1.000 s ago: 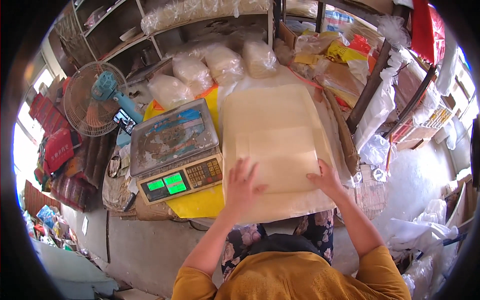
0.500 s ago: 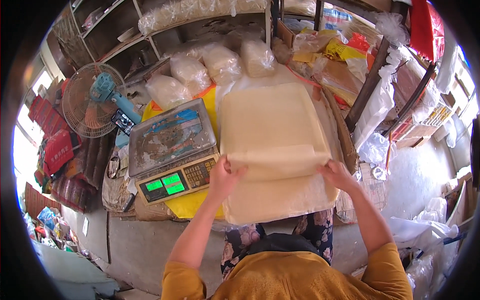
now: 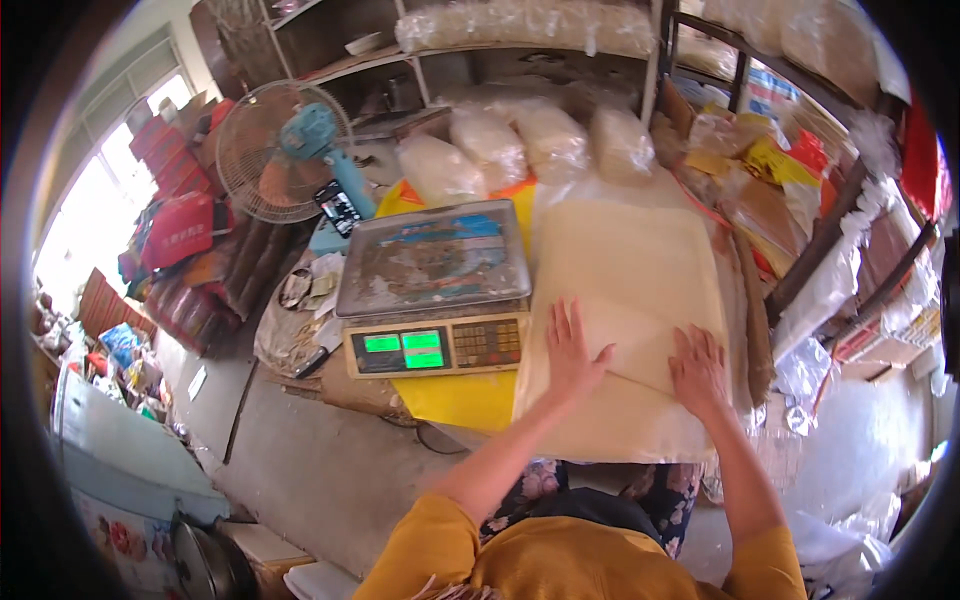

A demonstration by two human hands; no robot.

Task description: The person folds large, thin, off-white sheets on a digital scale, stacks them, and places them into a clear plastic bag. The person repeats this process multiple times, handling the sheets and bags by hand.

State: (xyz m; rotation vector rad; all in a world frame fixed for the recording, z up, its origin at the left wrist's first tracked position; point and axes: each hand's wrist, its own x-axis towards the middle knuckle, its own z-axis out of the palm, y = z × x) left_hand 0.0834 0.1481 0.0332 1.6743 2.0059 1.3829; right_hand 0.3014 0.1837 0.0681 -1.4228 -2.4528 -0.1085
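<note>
A stack of thin, pale cream sheets (image 3: 630, 245) lies flat on the table in front of me. My left hand (image 3: 574, 358) rests on it palm down, fingers stretched and thumb apart. Close to the stack's right edge, my right hand (image 3: 698, 375) also presses flat with its fingers extended. Between the hands, a slanting edge of a folded-over top sheet (image 3: 640, 365) shows. Neither hand grips anything.
Left of the stack stands a scale (image 3: 435, 262) with a worn metal pan and lit green display. A fan (image 3: 285, 150) and a phone (image 3: 338, 208) are behind it. Several clear bags (image 3: 555, 145) line the back. Packaging (image 3: 770, 190) crowds the right.
Both hands have let go of the sheet edge they were pinching and now lie flat on the stack. The raised sheet has come down. The view has shifted left.
</note>
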